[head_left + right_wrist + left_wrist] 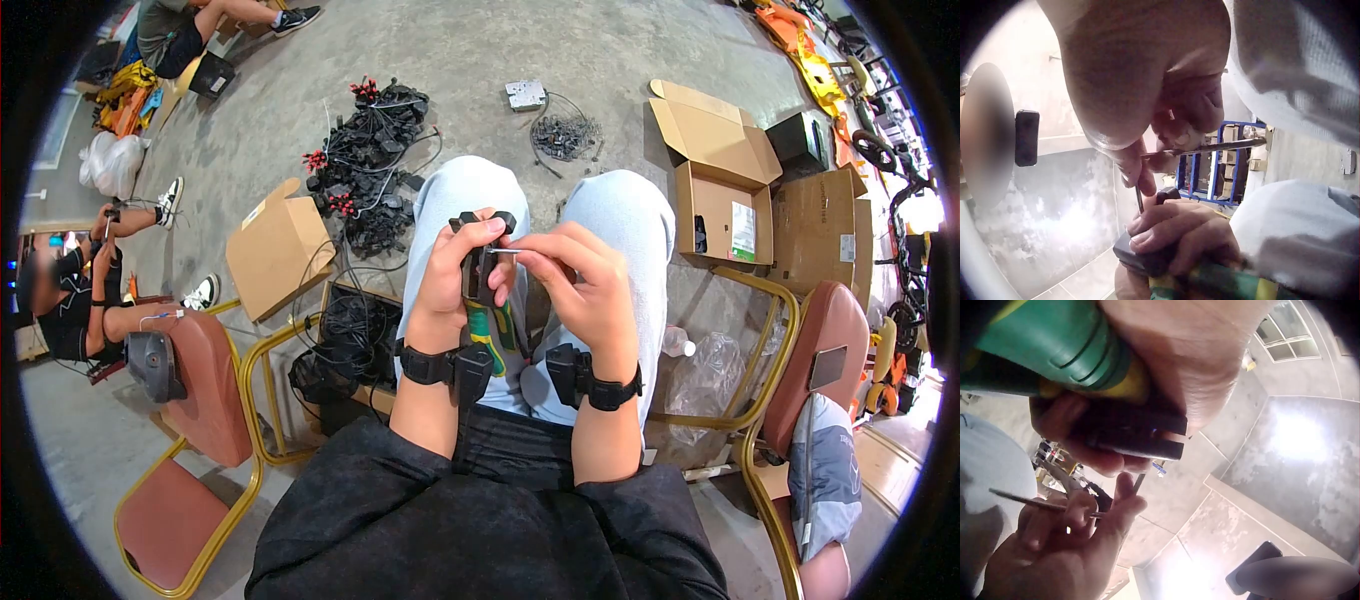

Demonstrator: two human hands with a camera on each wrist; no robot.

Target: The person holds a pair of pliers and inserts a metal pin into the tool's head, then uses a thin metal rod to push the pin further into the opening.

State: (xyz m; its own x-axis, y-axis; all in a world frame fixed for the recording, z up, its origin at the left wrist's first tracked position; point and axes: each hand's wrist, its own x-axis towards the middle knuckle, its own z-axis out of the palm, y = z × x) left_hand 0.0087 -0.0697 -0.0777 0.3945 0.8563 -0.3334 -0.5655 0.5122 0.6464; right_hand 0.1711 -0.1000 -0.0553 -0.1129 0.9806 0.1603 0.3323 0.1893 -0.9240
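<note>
I sit with both hands raised over my lap. My left hand (452,272) grips a small black plastic part (480,250) and also holds a green-and-yellow tool handle (490,335) against the palm. In the left wrist view the handle (1054,344) lies above the black part (1135,434). My right hand (582,275) pinches a thin metal tool (506,252) whose tip meets the black part. The right wrist view shows the metal tool (1204,149) between my fingertips, with a slim pin (1139,199) reaching down to the black part (1147,259) under my left fingers (1179,228).
On the concrete floor ahead lie a heap of black parts with red tips (372,165), a smaller black pile (566,135), a flat cardboard piece (278,245) and open boxes (722,170). Gold-framed chairs (190,400) (820,350) flank me. A person (75,300) sits at left.
</note>
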